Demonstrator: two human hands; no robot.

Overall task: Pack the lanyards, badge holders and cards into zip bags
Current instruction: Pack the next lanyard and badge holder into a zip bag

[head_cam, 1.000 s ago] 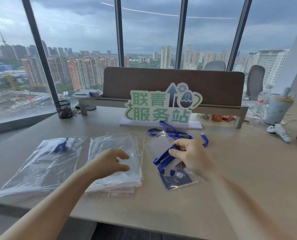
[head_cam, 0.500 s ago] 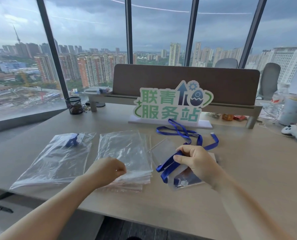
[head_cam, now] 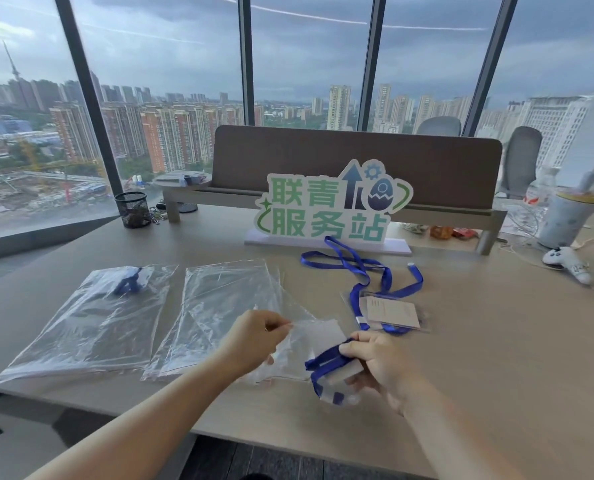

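Note:
My left hand [head_cam: 254, 337] pinches the top edge of a clear zip bag [head_cam: 309, 344], lifted off the stack of empty zip bags [head_cam: 219, 306]. My right hand [head_cam: 378, 362] grips a folded blue lanyard with a clear badge holder [head_cam: 333, 375], held just right of the bag's mouth. On the table behind lies another blue lanyard [head_cam: 361, 271], with a badge holder and card [head_cam: 392, 311] at its end. At the far left a zip bag [head_cam: 91, 317] lies flat with a blue lanyard set inside.
A green and white sign [head_cam: 330, 209] stands behind the work area, in front of a brown desk divider [head_cam: 358, 157]. A black mesh cup [head_cam: 133, 209] sits back left. A cup [head_cam: 565, 220] and a white game controller [head_cam: 569, 265] sit far right.
My left hand has pinched one bag and lifted it off the stack toward the middle. My right hand has brought the lanyard and badge holder nearer, uncovering a second set on the table.

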